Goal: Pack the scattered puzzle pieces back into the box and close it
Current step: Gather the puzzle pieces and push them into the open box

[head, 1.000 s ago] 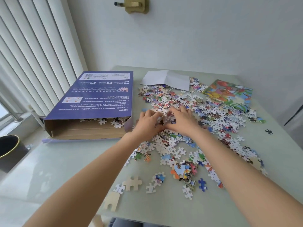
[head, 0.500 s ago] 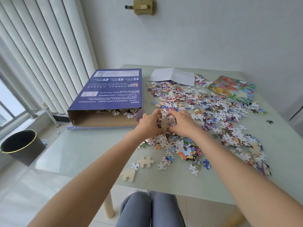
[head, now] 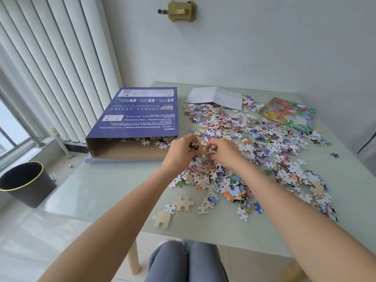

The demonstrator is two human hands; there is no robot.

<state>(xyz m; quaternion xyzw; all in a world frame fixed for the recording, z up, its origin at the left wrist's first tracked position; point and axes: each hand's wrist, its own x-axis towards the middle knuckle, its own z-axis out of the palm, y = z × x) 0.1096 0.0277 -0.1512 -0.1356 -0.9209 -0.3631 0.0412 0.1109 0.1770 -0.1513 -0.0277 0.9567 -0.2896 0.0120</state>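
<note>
A flat purple puzzle box (head: 142, 117) lies at the table's left, its near end open, with several pieces inside the cardboard mouth. Loose puzzle pieces (head: 254, 139) cover the table's middle and right. My left hand (head: 181, 151) is lifted just right of the box mouth, fingers curled around a clump of pieces. My right hand (head: 223, 151) is beside it, fingers curled on more pieces. The two hands nearly touch above the pile.
A folded white sheet (head: 215, 96) and a colourful picture card (head: 289, 112) lie at the back. Two large beige pieces (head: 173, 210) sit near the front edge of the pale green table (head: 101, 190). A black bin (head: 24, 184) stands on the floor at left.
Both hands have risen off the pile with gathered pieces and drawn back towards me, closer to the box's open end. The camera has pulled back and up.
</note>
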